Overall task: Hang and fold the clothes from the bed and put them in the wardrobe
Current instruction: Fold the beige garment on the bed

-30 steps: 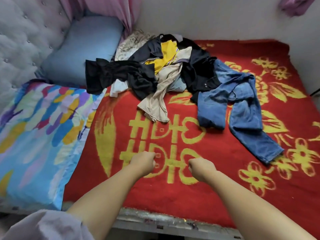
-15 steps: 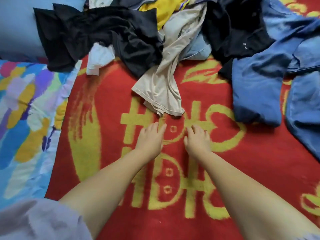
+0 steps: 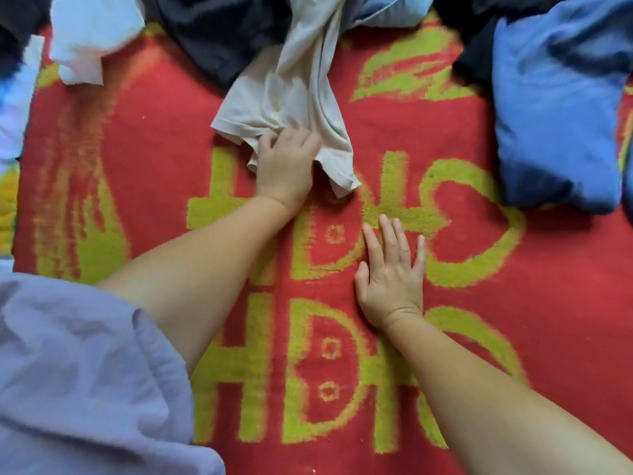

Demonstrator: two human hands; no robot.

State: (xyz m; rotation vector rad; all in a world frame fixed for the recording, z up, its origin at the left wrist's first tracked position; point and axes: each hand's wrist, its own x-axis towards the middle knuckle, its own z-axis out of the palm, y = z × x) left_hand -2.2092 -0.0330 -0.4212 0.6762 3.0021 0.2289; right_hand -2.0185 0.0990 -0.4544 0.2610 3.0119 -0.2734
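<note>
Domestic bedroom, bed covered by red blanket [image 3: 513, 337] with yellow woven motifs, loose garments heaped at far edge, beige top [image 3: 291, 87], blue jeans [image 3: 555, 114], patterned pillow edge far left.

Large yellow double-happiness character (囍) woven into the red blanket [image 3: 479, 337], partly covered by both forearms; no other legible text or labels.

A left hand [image 3: 286, 164] rests on a shirt's [image 3: 291, 97] near hem; a right hand [image 3: 392, 274] lies flat on the blanket [image 3: 479, 320] nearer the person, jeans [image 3: 555, 108] to the right.
</note>
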